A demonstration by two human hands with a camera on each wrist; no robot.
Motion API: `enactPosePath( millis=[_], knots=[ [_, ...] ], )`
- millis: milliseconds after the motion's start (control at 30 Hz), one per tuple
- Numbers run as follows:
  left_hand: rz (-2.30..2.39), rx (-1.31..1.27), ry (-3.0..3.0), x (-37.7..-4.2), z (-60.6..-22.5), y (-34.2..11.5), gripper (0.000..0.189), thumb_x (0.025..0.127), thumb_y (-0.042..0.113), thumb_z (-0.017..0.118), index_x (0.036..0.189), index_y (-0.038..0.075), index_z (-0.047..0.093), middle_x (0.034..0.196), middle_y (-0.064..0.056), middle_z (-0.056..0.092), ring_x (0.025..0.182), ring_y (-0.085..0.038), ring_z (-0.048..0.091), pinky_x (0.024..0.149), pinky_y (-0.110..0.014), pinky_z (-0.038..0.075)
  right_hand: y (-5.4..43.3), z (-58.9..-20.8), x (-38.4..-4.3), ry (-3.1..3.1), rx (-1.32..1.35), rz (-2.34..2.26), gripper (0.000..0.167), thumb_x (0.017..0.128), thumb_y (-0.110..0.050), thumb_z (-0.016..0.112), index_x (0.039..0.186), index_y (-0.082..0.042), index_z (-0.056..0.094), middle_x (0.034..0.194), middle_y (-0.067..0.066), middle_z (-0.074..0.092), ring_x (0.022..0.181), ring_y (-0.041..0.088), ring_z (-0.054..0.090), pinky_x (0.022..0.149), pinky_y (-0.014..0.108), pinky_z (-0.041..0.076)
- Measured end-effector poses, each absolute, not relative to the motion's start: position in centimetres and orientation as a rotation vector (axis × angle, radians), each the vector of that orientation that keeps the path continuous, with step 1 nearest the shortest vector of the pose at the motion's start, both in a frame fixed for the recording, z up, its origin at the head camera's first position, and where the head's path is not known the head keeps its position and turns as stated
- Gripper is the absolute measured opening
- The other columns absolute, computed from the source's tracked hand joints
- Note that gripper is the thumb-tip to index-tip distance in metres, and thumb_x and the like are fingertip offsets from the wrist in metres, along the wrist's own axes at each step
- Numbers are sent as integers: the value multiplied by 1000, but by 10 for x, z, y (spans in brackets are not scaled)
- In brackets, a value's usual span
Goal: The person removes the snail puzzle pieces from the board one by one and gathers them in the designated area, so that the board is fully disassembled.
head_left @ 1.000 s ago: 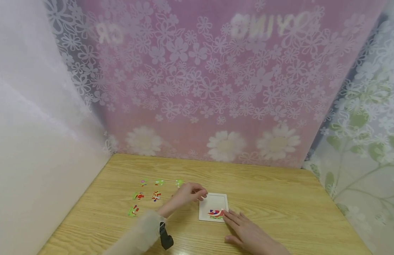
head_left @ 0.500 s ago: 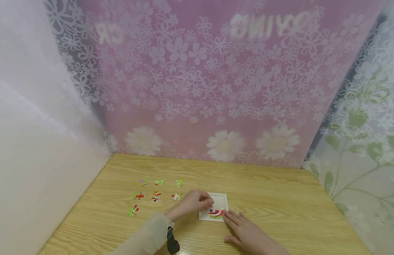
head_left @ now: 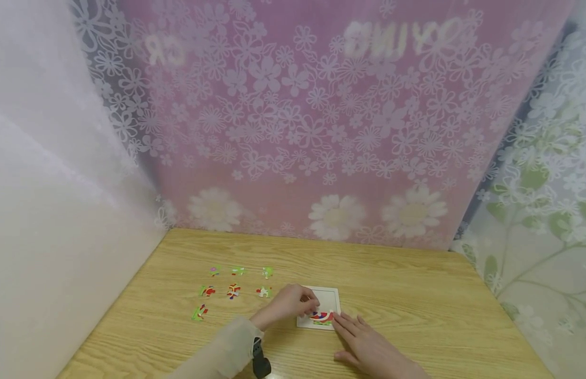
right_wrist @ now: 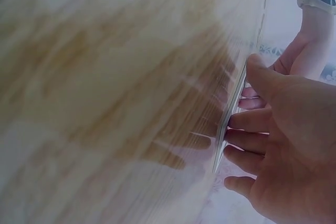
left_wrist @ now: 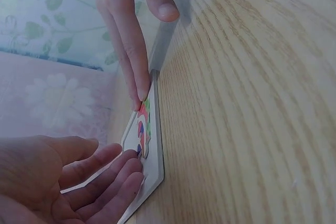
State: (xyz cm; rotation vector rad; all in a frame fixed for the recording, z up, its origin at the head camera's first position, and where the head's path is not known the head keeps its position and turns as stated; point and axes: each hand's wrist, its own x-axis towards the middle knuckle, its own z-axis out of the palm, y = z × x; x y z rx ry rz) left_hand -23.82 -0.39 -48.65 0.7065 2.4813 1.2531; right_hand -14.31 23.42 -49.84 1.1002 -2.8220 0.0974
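Note:
A white puzzle tray (head_left: pixel 326 298) lies on the table, with joined jigsaw pieces (head_left: pixel 324 316) in red, blue, white and green along its near side. My left hand (head_left: pixel 290 304) reaches over the tray's left part, fingers loosely bent. Seen from the left wrist, its fingertips (left_wrist: pixel 129 155) are right at the edge of the jigsaw pieces (left_wrist: pixel 143 129), with no piece showing in its grasp. My right hand (head_left: pixel 368 345) lies flat at the tray's near right corner, straight fingers touching the right end of the pieces. The left hand covers part of the tray.
Several loose jigsaw pieces (head_left: pixel 233 290) lie in rows on the wooden table (head_left: pixel 406 295), left of the tray. A pink flowered curtain (head_left: pixel 316 131) hangs behind the table. A white wall (head_left: pixel 60 210) stands at the left, and a patterned curtain (head_left: pixel 534 226) at the right.
My left hand has moved right and nearer, from the tray's upper left edge to over the joined pieces, uncovering a loose piece. My right hand has stayed in place.

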Motion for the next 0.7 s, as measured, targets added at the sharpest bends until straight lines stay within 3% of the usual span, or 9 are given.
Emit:
enactPosePath(
  millis=[300,700],
  knots=[
    [1202,724,2530,-241,-490,-1,16,99,21,67,95,9,77,77,2,73,56,-9,62,49,-17,42,232,-496,-142,-2757,1112,44,70,103,-54,49,139,5,57,147,17,54,133,33,54,102,55,48],
    [1166,753,2581,-240,-487,3,15,99,23,67,100,11,77,79,6,69,59,-4,57,53,-19,43,230,-495,-142,-2755,1107,47,70,102,-54,50,138,5,58,146,17,55,133,33,54,102,55,48]
  ],
)
